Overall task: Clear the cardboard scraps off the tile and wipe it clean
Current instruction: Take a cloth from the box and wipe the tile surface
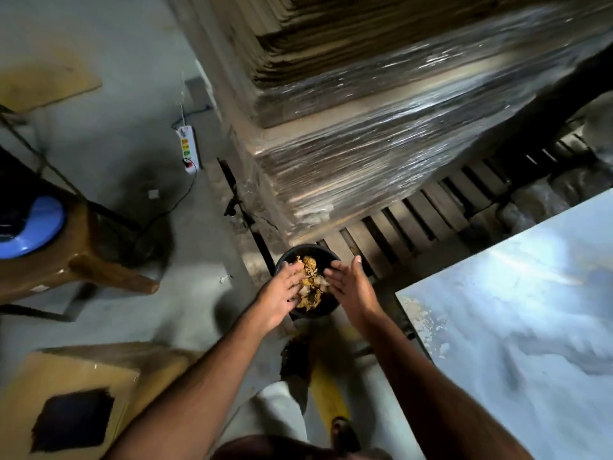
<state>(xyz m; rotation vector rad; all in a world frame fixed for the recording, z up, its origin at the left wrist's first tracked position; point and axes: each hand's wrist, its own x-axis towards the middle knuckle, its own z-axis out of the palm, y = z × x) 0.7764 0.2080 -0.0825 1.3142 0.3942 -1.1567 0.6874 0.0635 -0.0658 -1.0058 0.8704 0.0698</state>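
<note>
A black bucket (306, 252) stands on the floor below me, filled with brown cardboard scraps (310, 280). My left hand (282, 292) and my right hand (350, 287) hover over its mouth, palms facing each other, fingers spread, with scraps between and beneath them. I cannot tell whether any scraps still touch my palms. The large glossy tile (517, 313) with a pale marbled surface lies to the right, with small flecks along its left edge.
A tall stack of wrapped cardboard sheets (381, 127) on a wooden pallet (431, 210) rises behind the bucket. A wooden stool (83, 260) with a blue object stands left. A power strip (188, 149) lies on the floor. A cardboard box (66, 400) sits bottom left.
</note>
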